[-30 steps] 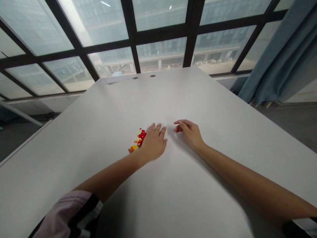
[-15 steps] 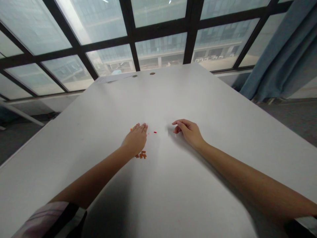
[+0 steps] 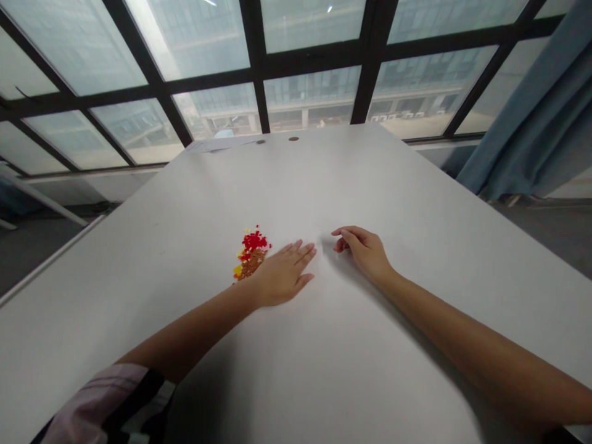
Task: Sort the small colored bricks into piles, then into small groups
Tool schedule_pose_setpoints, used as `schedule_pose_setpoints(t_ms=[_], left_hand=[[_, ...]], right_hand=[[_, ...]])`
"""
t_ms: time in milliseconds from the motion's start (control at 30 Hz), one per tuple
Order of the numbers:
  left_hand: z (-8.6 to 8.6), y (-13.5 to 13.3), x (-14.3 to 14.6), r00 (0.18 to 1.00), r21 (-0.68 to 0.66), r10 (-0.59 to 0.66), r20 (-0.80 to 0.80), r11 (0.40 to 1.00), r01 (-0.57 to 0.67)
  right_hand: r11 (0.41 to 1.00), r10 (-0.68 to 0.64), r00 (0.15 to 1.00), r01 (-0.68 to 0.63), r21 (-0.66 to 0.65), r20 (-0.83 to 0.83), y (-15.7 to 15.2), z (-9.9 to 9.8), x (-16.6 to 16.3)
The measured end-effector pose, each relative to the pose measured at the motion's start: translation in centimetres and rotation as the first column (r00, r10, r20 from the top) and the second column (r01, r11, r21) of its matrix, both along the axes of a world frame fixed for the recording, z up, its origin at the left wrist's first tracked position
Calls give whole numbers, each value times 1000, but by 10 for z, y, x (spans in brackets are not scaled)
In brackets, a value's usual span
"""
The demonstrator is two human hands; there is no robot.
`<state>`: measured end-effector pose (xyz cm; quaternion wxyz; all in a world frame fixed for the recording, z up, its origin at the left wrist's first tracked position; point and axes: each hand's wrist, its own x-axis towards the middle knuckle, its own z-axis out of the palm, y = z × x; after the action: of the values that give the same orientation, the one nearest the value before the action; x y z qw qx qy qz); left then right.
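- A striped sleeve (image 3: 106, 410) covers the upper part of the person's left arm, above the white table (image 3: 351, 357).
- The left hand (image 3: 284, 272) is spread palm down, fingers straight and slightly parted, thumb out to the right; whether anything lies under the palm cannot be told.
- Small brown pieces (image 3: 252, 264) lie loose on the table along the little-finger side of the left hand; whether they touch it is unclear.
- Yellow pieces (image 3: 237, 270) lie at the left edge of the brown ones.
- The right hand (image 3: 365, 250) is loosely curled, thumb close to the index finger; whether its fingers grip anything cannot be told. It is well apart from the pieces, with the left hand between.
- Red pieces (image 3: 255, 240) sit in a cluster just beyond the brown ones.
- Pale sheets (image 3: 217, 145) and two round discs (image 3: 293, 139) lie at the far edge.
- Behind are a dark window frame (image 3: 314, 57) and a blue curtain (image 3: 522, 129).
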<state>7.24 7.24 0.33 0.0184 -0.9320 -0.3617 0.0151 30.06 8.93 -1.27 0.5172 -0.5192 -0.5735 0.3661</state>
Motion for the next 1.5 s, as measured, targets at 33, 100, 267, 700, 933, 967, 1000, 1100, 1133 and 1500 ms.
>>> schedule_pose_setpoints(t_ms=[33,100,267,700,933,967,1000,1100,1133,1500], left_hand=[[-1,3,-2,1000,-4,30,1,1000,-30],[-3,11,-14,993,10,116,1,993,-116],[-1,23,-55,958,45,285,-7,958,-284],[-11,-43,-21,988,76,143,65,986,-148],[-13,-12,-52,946,143,312,84,936,-321],[-12,-8,-57,942,147,326,85,931,-335],[-11,-5,-62,936,150,341,85,924,-351],[-7,4,-74,919,152,386,79,907,-394],[-5,6,-75,915,152,396,76,902,-403],[-1,24,0,926,103,377,34,920,-378]], right_hand=[[1000,-2,1000,2,-2,4,0,0,0],[1000,-4,1000,4,-7,11,0,0,1],[1000,6,1000,-5,-19,18,1,-1,-1],[1000,19,998,-18,-16,53,-2,1,-1],[1000,23,995,-22,-13,94,-1,0,0],[1000,23,994,-22,-11,107,-1,0,0],[1000,23,992,-22,-9,121,-2,0,0],[1000,27,983,-27,-4,180,-5,1,-1],[999,32,979,-32,-3,202,-6,2,-2],[998,48,951,-55,14,305,-4,-1,0]])
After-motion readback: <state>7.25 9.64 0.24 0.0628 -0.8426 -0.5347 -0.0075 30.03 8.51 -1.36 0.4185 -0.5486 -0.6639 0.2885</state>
